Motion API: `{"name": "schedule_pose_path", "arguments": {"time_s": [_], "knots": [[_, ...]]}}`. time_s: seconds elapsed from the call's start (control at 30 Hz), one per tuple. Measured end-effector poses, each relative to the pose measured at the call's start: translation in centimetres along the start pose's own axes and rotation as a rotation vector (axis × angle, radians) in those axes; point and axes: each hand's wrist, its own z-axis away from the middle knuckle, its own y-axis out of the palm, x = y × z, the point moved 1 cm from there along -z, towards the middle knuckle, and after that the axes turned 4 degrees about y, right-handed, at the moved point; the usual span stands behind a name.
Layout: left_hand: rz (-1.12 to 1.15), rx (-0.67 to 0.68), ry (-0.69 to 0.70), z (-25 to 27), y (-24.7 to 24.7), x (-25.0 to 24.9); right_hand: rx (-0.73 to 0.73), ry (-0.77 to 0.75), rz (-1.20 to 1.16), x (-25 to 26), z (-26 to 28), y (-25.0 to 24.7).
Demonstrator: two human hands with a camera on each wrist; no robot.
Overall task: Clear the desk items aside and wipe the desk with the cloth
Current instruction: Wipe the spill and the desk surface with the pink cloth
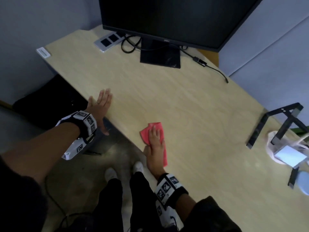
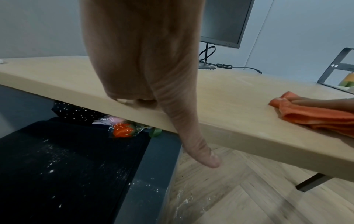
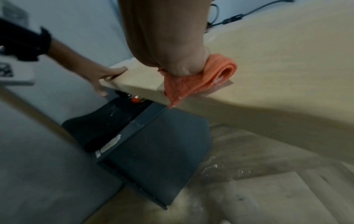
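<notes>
The left hand [image 1: 100,104] is laid flat and spread on the surface [image 1: 184,101] edge; the cloth [image 1: 157,141] is pressed down by the flat right hand [image 1: 155,144] — its corner overhangs, so it could be dragged off.

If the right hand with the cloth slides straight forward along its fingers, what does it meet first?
Probably the monitor's flat black base. The right hand lies flat on the cloth, fingers pointing up the bare desk. Nothing shows in between, though depth is uncertain.
</notes>
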Motion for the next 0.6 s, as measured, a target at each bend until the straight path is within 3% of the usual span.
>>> {"name": "schedule_pose_path", "arguments": {"time_s": [0.1,0.2,0.33,0.47,0.6], "knots": [[-0.005,-0.018,0.018,-0.1,0.2,0.2,0.152,-0.039,-0.033,1.0,0.6,0.9],[0.031,-0.047,0.059,-0.2,0.5,0.8,0.254,-0.104,-0.232,2.1,1.1,0.3],[0.085,-0.063,0.078,-0.5,0.6,1.0,0.302,0.288,-0.735,1.6,0.6,-2.9],[0.148,-0.087,0.067,-0.4,0.6,0.0,0.101,0.408,-1.089,-1.9,1.0,-8.3],[0.155,-0.099,0.063,-1.0,0.4,-2.7,-0.199,0.427,-0.916,-8.5,0.6,-13.9]]}}
